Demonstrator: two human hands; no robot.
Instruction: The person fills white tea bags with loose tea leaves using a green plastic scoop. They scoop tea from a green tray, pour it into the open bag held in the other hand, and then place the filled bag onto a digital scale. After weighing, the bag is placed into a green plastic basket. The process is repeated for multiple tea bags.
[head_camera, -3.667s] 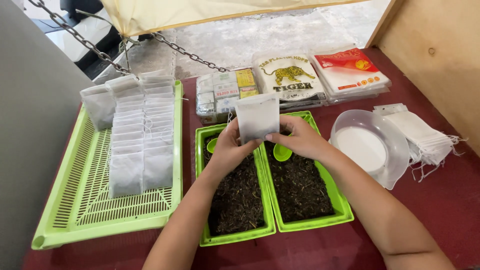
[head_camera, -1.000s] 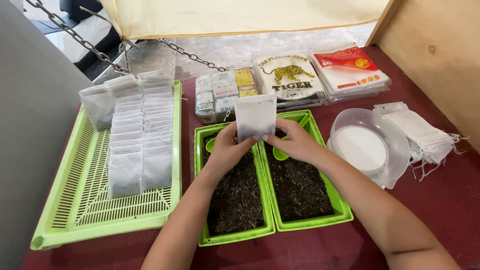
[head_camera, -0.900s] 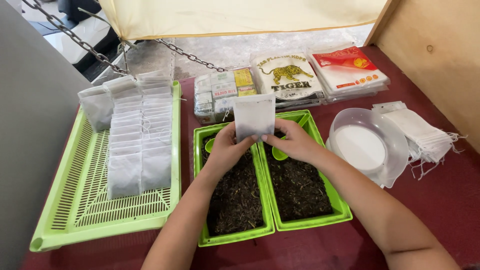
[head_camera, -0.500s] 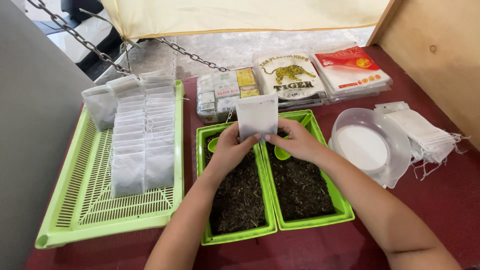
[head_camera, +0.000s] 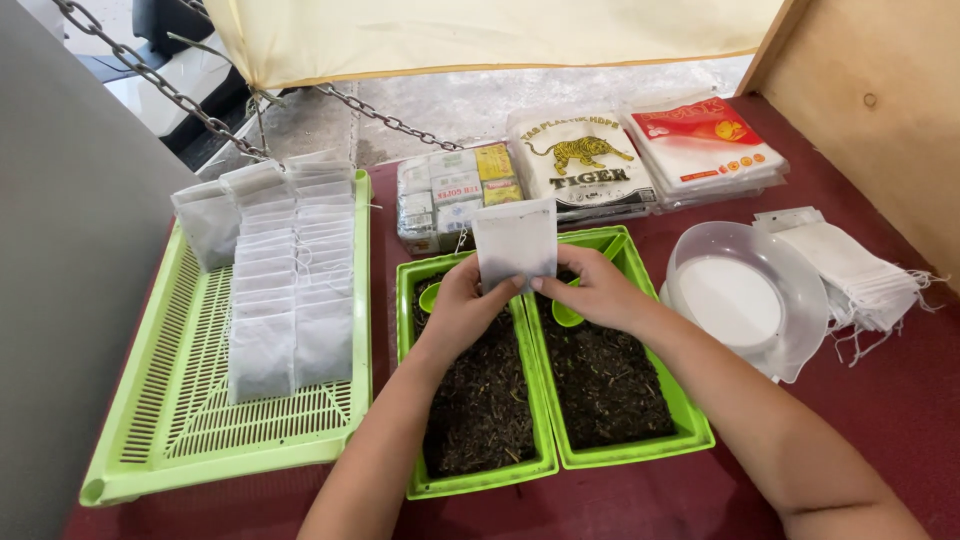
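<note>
A small white filter bag (head_camera: 515, 240) stands upright between both hands above two green trays of dark loose tea. My left hand (head_camera: 466, 306) pinches its lower left corner over the left tea tray (head_camera: 478, 484). My right hand (head_camera: 596, 290) grips its lower right edge over the right tea tray (head_camera: 632, 452). A green scoop (head_camera: 568, 314) lies in the right tray just under my right hand. Another green scoop (head_camera: 430, 297) rests in the left tray by my left thumb.
A slotted green tray (head_camera: 160, 420) at the left carries rows of filled white bags (head_camera: 280, 290). A clear plastic bowl (head_camera: 745, 300) and a pile of empty drawstring bags (head_camera: 860, 275) sit at the right. Packets and small boxes (head_camera: 450, 190) line the back. A wooden panel (head_camera: 880, 110) rises at the right.
The two hands and the bag stay in nearly the same place over the trays; the fingers shift slightly along the bag's bottom edge. The view wobbles a little.
</note>
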